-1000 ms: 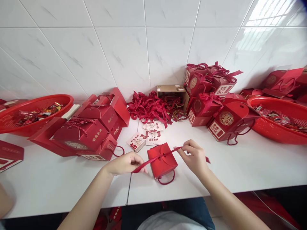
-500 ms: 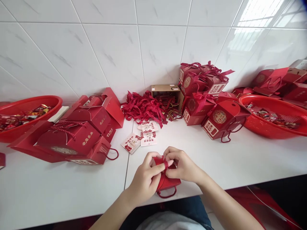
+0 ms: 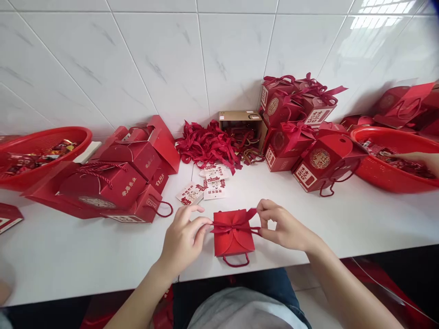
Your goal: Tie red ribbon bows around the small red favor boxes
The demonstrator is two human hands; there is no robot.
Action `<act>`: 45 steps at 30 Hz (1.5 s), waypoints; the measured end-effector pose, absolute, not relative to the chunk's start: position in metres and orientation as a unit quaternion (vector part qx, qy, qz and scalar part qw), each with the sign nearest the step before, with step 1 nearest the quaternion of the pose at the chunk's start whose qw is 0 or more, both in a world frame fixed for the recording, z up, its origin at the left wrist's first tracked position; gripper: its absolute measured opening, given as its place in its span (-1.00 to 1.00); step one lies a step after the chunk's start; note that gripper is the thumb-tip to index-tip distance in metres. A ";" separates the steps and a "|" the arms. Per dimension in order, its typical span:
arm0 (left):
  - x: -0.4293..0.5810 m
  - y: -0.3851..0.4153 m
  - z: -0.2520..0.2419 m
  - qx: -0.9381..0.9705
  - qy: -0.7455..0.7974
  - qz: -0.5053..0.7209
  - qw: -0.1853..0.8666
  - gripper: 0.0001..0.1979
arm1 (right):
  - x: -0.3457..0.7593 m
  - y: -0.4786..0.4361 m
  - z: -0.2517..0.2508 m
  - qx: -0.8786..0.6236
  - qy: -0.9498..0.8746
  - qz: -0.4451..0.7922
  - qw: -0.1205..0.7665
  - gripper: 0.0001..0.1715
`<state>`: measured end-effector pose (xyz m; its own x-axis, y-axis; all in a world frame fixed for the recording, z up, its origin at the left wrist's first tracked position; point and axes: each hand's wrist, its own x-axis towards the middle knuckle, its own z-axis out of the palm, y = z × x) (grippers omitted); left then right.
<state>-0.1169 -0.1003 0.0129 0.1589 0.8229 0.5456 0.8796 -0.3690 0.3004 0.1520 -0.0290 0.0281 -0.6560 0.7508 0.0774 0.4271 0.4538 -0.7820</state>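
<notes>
A small red gift box [image 3: 231,246] with a cord handle sits on the white table in front of me. Across its top runs a dark red ribbon [image 3: 233,227], knotted in a bow at the middle. My left hand [image 3: 185,237] pinches the ribbon's left side between thumb and forefinger. On the other side, my right hand [image 3: 283,226] grips the right side of the ribbon, and both pull it taut. Beyond the box lie printed cards [image 3: 215,189] and a heap of loose ribbons [image 3: 207,144].
Red boxes [image 3: 103,192] are stacked at left, and ribboned boxes [image 3: 302,105] at right. Red baskets of sweets stand at the left [image 3: 80,137] and right [image 3: 387,176]. Another person's hand [image 3: 420,160] reaches into the right basket. An open cardboard box [image 3: 240,116] leans by the tiled wall.
My hands have moved apart from over the box, drawing the ribbon out sideways into a bow. A co-worker's hand has appeared in the right basket. The view has shifted slightly.
</notes>
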 end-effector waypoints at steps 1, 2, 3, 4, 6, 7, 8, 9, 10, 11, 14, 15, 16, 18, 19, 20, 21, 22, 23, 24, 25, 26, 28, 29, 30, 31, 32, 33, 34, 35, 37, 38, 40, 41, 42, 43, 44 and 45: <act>-0.119 -0.102 0.009 -0.758 -0.565 -0.323 0.047 -0.82 | 0.153 -0.030 0.025 -0.357 -0.825 0.387 0.206 -0.70; -0.119 -0.103 0.006 -0.755 -0.569 -0.324 0.046 -0.81 | 0.153 -0.031 0.021 -0.355 -0.824 0.393 0.203 -0.69; -0.119 -0.104 0.003 -0.752 -0.570 -0.328 0.040 -0.81 | 0.153 -0.031 0.018 -0.354 -0.822 0.397 0.203 -0.68; -0.118 -0.104 -0.001 -0.750 -0.570 -0.336 0.029 -0.81 | 0.154 -0.031 0.017 -0.354 -0.822 0.397 0.204 -0.68; -0.115 -0.104 -0.007 -0.744 -0.564 -0.359 -0.018 -0.83 | 0.159 -0.029 0.016 -0.347 -0.825 0.395 0.209 -0.70; -0.114 -0.102 -0.009 -0.737 -0.562 -0.373 -0.053 -0.83 | 0.164 -0.027 0.018 -0.339 -0.827 0.396 0.209 -0.74; -0.111 -0.101 -0.012 -0.726 -0.562 -0.387 -0.090 -0.84 | 0.168 -0.025 0.020 -0.329 -0.829 0.399 0.213 -0.80; -0.108 -0.099 -0.014 -0.711 -0.563 -0.401 -0.125 -0.85 | 0.173 -0.023 0.024 -0.320 -0.828 0.403 0.222 -0.80; -0.104 -0.098 -0.017 -0.695 -0.567 -0.414 -0.154 -0.85 | 0.176 -0.021 0.027 -0.317 -0.824 0.406 0.238 -0.71; -0.100 -0.095 -0.018 -0.681 -0.572 -0.424 -0.174 -0.85 | 0.177 -0.020 0.031 -0.322 -0.816 0.405 0.259 -0.62; -0.083 -0.088 -0.021 -0.659 -0.578 -0.436 -0.203 -0.84 | 0.167 -0.021 0.037 -0.365 -0.789 0.386 0.307 -0.77; -0.077 -0.086 -0.021 -0.652 -0.578 -0.441 -0.214 -0.83 | 0.161 -0.023 0.037 -0.379 -0.786 0.381 0.306 -0.86; -0.071 -0.085 -0.021 -0.640 -0.578 -0.451 -0.230 -0.82 | 0.154 -0.025 0.035 -0.390 -0.785 0.377 0.300 -0.92; -0.062 -0.084 -0.020 -0.606 -0.574 -0.479 -0.271 -0.77 | 0.142 -0.028 0.030 -0.409 -0.786 0.367 0.283 -0.96; -0.059 -0.084 -0.020 -0.594 -0.569 -0.489 -0.289 -0.76 | 0.138 -0.030 0.026 -0.417 -0.785 0.362 0.281 -0.95; -0.057 -0.086 -0.020 -0.592 -0.561 -0.494 -0.302 -0.76 | 0.136 -0.031 0.023 -0.423 -0.782 0.358 0.285 -0.93; -0.055 -0.087 -0.020 -0.598 -0.552 -0.493 -0.307 -0.78 | 0.135 -0.032 0.020 -0.427 -0.777 0.358 0.293 -0.92; -0.055 -0.088 -0.020 -0.612 -0.543 -0.487 -0.306 -0.81 | 0.136 -0.032 0.017 -0.429 -0.771 0.361 0.302 -0.91; -0.054 -0.089 -0.019 -0.626 -0.535 -0.481 -0.301 -0.81 | 0.136 -0.033 0.015 -0.430 -0.765 0.365 0.312 -0.91; -0.054 -0.089 -0.019 -0.637 -0.528 -0.477 -0.295 -0.81 | 0.137 -0.033 0.014 -0.429 -0.759 0.369 0.321 -0.90; -0.053 -0.089 -0.019 -0.643 -0.525 -0.477 -0.289 -0.80 | 0.138 -0.034 0.013 -0.429 -0.756 0.371 0.327 -0.90; -0.051 -0.088 -0.018 -0.646 -0.522 -0.479 -0.282 -0.80 | 0.138 -0.035 0.012 -0.428 -0.754 0.372 0.332 -0.90; -0.048 -0.086 -0.015 -0.653 -0.519 -0.484 -0.267 -0.86 | 0.139 -0.036 0.011 -0.426 -0.752 0.371 0.340 -0.90; -0.046 -0.084 -0.014 -0.654 -0.519 -0.487 -0.257 -0.89 | 0.138 -0.037 0.011 -0.423 -0.752 0.371 0.343 -0.90; -0.044 -0.083 -0.013 -0.654 -0.520 -0.489 -0.250 -0.92 | 0.138 -0.037 0.010 -0.421 -0.752 0.370 0.346 -0.90; -0.043 -0.082 -0.012 -0.652 -0.522 -0.490 -0.248 -0.93 | 0.138 -0.037 0.010 -0.418 -0.753 0.369 0.350 -0.90; -0.042 -0.081 -0.011 -0.650 -0.524 -0.491 -0.249 -0.93 | 0.138 -0.038 0.009 -0.414 -0.754 0.367 0.354 -0.90; -0.041 -0.081 -0.011 -0.647 -0.526 -0.490 -0.254 -0.92 | 0.139 -0.038 0.008 -0.410 -0.756 0.365 0.357 -0.90; -0.041 -0.082 -0.010 -0.645 -0.527 -0.487 -0.262 -0.92 | 0.139 -0.037 0.007 -0.407 -0.758 0.361 0.360 -0.90; -0.041 -0.082 -0.011 -0.644 -0.529 -0.481 -0.271 -0.91 | 0.139 -0.037 0.006 -0.405 -0.760 0.358 0.361 -0.90; -0.041 -0.084 -0.013 -0.633 -0.537 -0.475 -0.292 -0.88 | 0.139 -0.037 0.004 -0.402 -0.765 0.352 0.361 -0.88; -0.041 -0.085 -0.015 -0.622 -0.544 -0.475 -0.305 -0.86 | 0.139 -0.036 0.003 -0.401 -0.766 0.350 0.360 -0.87; -0.042 -0.088 -0.019 -0.593 -0.554 -0.483 -0.329 -0.83 | 0.138 -0.036 0.001 -0.399 -0.769 0.345 0.360 -0.86; -0.042 -0.088 -0.021 -0.578 -0.557 -0.490 -0.339 -0.81 | 0.137 -0.035 0.000 -0.399 -0.771 0.342 0.360 -0.86; -0.042 -0.089 -0.023 -0.565 -0.558 -0.498 -0.349 -0.80 | 0.137 -0.035 0.000 -0.398 -0.773 0.338 0.361 -0.86; -0.043 -0.090 -0.024 -0.551 -0.559 -0.506 -0.358 -0.79 | 0.136 -0.035 0.000 -0.398 -0.774 0.333 0.363 -0.86; -0.043 -0.090 -0.025 -0.538 -0.559 -0.512 -0.369 -0.77 | 0.136 -0.035 0.000 -0.399 -0.775 0.330 0.363 -0.86; -0.043 -0.091 -0.025 -0.525 -0.558 -0.517 -0.381 -0.76 | 0.137 -0.035 0.001 -0.401 -0.775 0.328 0.362 -0.86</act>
<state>-0.0430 -0.0906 -0.0253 -0.1576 0.9804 0.1185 0.1921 -0.0872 0.9775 0.1368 -0.0354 0.0008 -0.4165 0.8592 0.2973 0.3843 0.4627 -0.7989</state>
